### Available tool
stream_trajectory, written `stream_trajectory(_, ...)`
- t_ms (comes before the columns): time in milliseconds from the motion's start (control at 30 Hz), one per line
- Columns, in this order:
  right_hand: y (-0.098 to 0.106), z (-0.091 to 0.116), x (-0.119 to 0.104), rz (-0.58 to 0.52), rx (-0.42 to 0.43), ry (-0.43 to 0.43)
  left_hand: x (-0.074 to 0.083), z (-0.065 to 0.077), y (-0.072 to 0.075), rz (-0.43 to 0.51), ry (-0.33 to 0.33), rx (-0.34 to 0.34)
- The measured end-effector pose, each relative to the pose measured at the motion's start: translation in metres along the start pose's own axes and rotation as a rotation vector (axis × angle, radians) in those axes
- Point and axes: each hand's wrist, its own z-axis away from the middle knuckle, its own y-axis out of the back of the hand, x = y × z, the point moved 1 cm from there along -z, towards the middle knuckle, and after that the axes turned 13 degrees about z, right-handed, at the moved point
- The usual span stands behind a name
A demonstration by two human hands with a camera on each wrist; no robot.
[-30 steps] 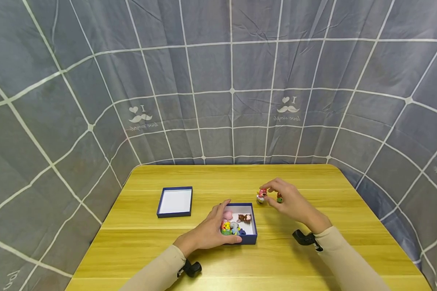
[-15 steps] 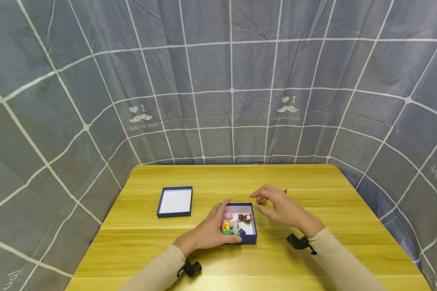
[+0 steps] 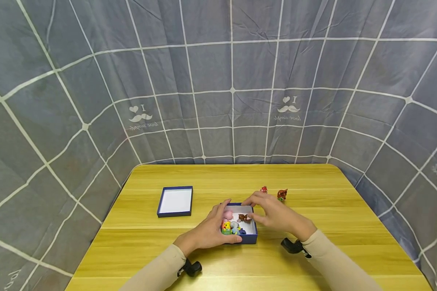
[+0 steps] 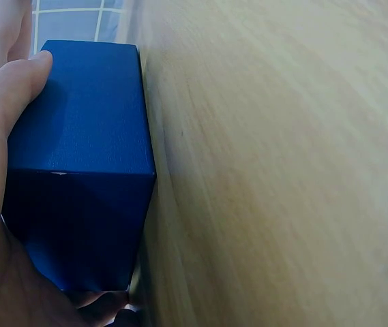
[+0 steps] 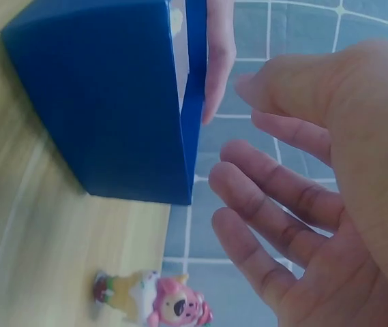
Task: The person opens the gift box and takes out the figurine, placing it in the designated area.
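Observation:
My left hand [image 3: 209, 230] grips the left side of a small blue box [image 3: 249, 239] with a white inside; in the left wrist view its thumb lies along one blue wall. Inside the box are a brown figurine [image 3: 243, 218], a pink one [image 3: 228, 215], a yellow one [image 3: 226, 227] and a grey-blue one [image 3: 234, 227]. Over the box's right rim hovers my right hand [image 3: 278, 214], its fingers relaxed and apart, holding nothing in the right wrist view. A pink bear figurine [image 5: 180, 303] stands on the table behind that hand, mostly hidden in the head view.
Another brown figurine with a green part [image 3: 282, 195] is on the wooden table [image 3: 204, 266], right of the pink bear. To the left lies a blue-rimmed box lid [image 3: 175, 201], white inside facing up. A grey checked curtain [image 3: 218, 109] surrounds the table.
My right hand has left the pink bear figurine and moved left and nearer, to the box's right rim. The bear stays on the table. My left hand keeps its place.

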Motion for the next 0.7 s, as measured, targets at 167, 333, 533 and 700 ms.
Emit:
stream_trajectory(167, -0.005, -0.003, -0.006, 0.008, -0.032, 0.007, 0.0, 0.001, 0.0, 0.002, 0.006, -0.002)
stream_trajectory(333, -0.008, -0.006, -0.011, -0.003, -0.069, 0.012, 0.0, 0.001, 0.0, 0.002, 0.007, -0.002)
stream_trajectory(533, -0.011, -0.009, -0.015, -0.062, -0.126, 0.058, 0.0, 0.001, 0.001, 0.005, 0.008, -0.004)
stream_trajectory(700, -0.015, -0.011, -0.018, -0.121, -0.177, 0.072, -0.001, 0.001, 0.001, 0.005, 0.016, -0.01)
